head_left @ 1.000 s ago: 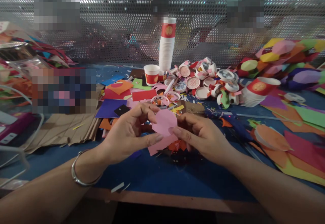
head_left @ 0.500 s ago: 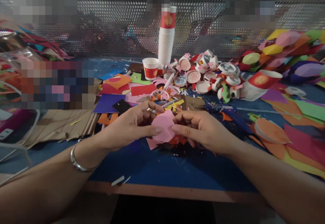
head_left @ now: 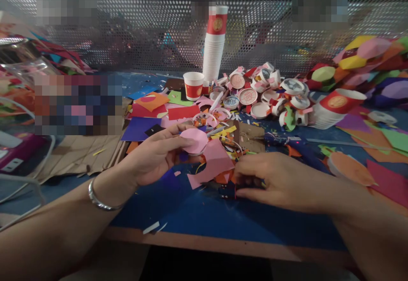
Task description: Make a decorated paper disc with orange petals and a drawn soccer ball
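Note:
My left hand [head_left: 159,151] pinches a round pink paper disc [head_left: 194,141] by its left edge, thumb on top. A pale rim shows along the disc's lower side. A pink paper scrap [head_left: 216,162] with a curved cut-out lies just right of it, over colourful clippings. My right hand [head_left: 267,181] is lowered at the clippings, its fingers curled at the edge of a small dark object [head_left: 227,190]. The hand hides most of that object, and its kind does not show. Behind the right hand rests a blue tool with a red light [head_left: 287,140], like a glue gun.
A tall stack of paper cups [head_left: 213,55] and a single red-and-white cup [head_left: 194,87] stand at the back. Cut cup bottoms [head_left: 247,97] are heaped beside them. Another cup stack [head_left: 338,106] leans at right. Cardboard sheets [head_left: 79,155] lie at left.
My right hand has let go of the pink paper and moved right and down to the dark object. My left hand keeps the disc, now shifted slightly left and up, apart from the pink scrap.

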`<action>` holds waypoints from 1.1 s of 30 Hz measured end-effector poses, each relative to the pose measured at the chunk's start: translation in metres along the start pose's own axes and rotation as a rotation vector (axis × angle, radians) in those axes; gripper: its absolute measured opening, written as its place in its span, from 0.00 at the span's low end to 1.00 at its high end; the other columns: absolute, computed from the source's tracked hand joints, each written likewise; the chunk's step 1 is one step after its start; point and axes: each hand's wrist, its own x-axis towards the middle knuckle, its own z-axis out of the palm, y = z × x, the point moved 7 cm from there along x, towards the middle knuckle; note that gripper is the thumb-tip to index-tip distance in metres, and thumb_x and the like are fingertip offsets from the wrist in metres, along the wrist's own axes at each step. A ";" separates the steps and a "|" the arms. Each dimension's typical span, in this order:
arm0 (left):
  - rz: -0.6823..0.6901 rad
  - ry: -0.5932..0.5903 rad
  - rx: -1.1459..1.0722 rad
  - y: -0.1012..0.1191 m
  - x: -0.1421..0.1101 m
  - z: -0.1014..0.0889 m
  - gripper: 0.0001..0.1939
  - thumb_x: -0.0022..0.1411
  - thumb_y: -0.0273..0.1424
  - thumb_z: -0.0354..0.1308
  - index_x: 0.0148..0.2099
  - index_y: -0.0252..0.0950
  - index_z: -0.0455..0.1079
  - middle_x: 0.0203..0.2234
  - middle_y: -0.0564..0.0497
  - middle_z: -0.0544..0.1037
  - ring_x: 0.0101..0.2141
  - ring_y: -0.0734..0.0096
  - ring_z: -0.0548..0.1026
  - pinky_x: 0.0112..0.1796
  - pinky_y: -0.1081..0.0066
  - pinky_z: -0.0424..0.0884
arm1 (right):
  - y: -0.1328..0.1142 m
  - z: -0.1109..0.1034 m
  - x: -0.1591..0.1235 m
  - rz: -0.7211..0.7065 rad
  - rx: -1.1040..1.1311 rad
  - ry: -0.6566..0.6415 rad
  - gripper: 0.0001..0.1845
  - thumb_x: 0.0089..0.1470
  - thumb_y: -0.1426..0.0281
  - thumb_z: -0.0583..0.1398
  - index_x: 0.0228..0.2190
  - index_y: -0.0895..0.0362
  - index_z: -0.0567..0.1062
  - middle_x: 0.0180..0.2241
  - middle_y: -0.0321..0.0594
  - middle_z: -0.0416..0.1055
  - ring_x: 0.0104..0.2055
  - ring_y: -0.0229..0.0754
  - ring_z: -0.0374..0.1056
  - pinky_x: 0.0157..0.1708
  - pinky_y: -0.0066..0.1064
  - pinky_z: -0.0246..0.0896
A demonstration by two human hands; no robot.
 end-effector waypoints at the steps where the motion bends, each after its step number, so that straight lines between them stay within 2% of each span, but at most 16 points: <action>1: -0.007 -0.001 -0.013 -0.001 0.000 0.001 0.09 0.62 0.18 0.64 0.44 0.33 0.75 0.35 0.49 0.80 0.32 0.71 0.79 0.33 0.71 0.83 | -0.002 0.001 -0.001 -0.014 -0.018 -0.016 0.07 0.63 0.65 0.64 0.35 0.55 0.77 0.36 0.38 0.77 0.34 0.40 0.71 0.33 0.31 0.59; 5: 0.011 0.058 -0.050 -0.002 0.002 -0.001 0.05 0.61 0.18 0.65 0.37 0.31 0.75 0.32 0.50 0.80 0.29 0.75 0.77 0.29 0.78 0.78 | -0.006 0.004 -0.004 -0.035 -0.026 -0.064 0.03 0.62 0.67 0.64 0.38 0.53 0.77 0.38 0.38 0.77 0.37 0.42 0.71 0.36 0.32 0.61; 10: 0.028 0.152 -0.031 -0.002 0.003 -0.009 0.02 0.62 0.22 0.66 0.38 0.33 0.77 0.34 0.49 0.81 0.32 0.71 0.78 0.30 0.74 0.78 | -0.007 0.009 -0.004 -0.010 -0.038 -0.099 0.05 0.62 0.70 0.62 0.41 0.53 0.77 0.43 0.40 0.76 0.42 0.45 0.72 0.40 0.35 0.64; 14: 0.027 0.174 -0.070 -0.002 0.002 -0.011 0.08 0.58 0.23 0.70 0.32 0.36 0.74 0.27 0.54 0.80 0.27 0.74 0.76 0.23 0.76 0.71 | -0.012 0.015 -0.003 -0.024 -0.032 -0.108 0.04 0.59 0.74 0.61 0.37 0.54 0.75 0.42 0.41 0.74 0.40 0.43 0.70 0.39 0.34 0.63; 16: 0.012 0.178 -0.073 -0.003 0.002 -0.012 0.09 0.57 0.24 0.71 0.32 0.36 0.73 0.27 0.55 0.80 0.25 0.74 0.76 0.20 0.76 0.67 | -0.013 0.015 -0.003 -0.017 -0.027 -0.094 0.04 0.56 0.76 0.61 0.34 0.55 0.72 0.39 0.40 0.73 0.37 0.42 0.68 0.37 0.33 0.61; 20: 0.011 0.167 -0.050 -0.004 0.000 -0.014 0.08 0.59 0.26 0.70 0.36 0.36 0.73 0.33 0.52 0.81 0.29 0.71 0.79 0.23 0.75 0.73 | -0.010 0.013 -0.003 0.029 -0.005 -0.080 0.08 0.50 0.78 0.61 0.31 0.55 0.69 0.35 0.36 0.71 0.33 0.39 0.64 0.33 0.32 0.56; 24: 0.028 0.164 -0.072 -0.003 -0.001 -0.015 0.10 0.58 0.24 0.70 0.35 0.37 0.71 0.31 0.53 0.80 0.27 0.72 0.78 0.22 0.76 0.74 | -0.008 0.012 -0.003 0.068 -0.002 -0.084 0.07 0.50 0.77 0.60 0.30 0.54 0.68 0.34 0.36 0.69 0.32 0.39 0.61 0.31 0.32 0.53; 29: 0.055 0.166 -0.105 0.000 -0.002 -0.013 0.08 0.60 0.20 0.67 0.39 0.36 0.74 0.38 0.50 0.81 0.35 0.68 0.81 0.28 0.72 0.81 | -0.006 0.007 0.000 0.076 0.040 -0.038 0.08 0.49 0.77 0.60 0.29 0.54 0.66 0.31 0.35 0.67 0.31 0.38 0.60 0.31 0.32 0.53; 33: 0.049 0.183 -0.134 -0.001 -0.002 -0.013 0.08 0.61 0.18 0.66 0.39 0.35 0.76 0.38 0.49 0.83 0.36 0.67 0.81 0.31 0.69 0.83 | -0.001 -0.001 0.002 0.069 0.212 0.035 0.07 0.50 0.76 0.59 0.28 0.53 0.65 0.29 0.34 0.66 0.30 0.38 0.59 0.29 0.31 0.55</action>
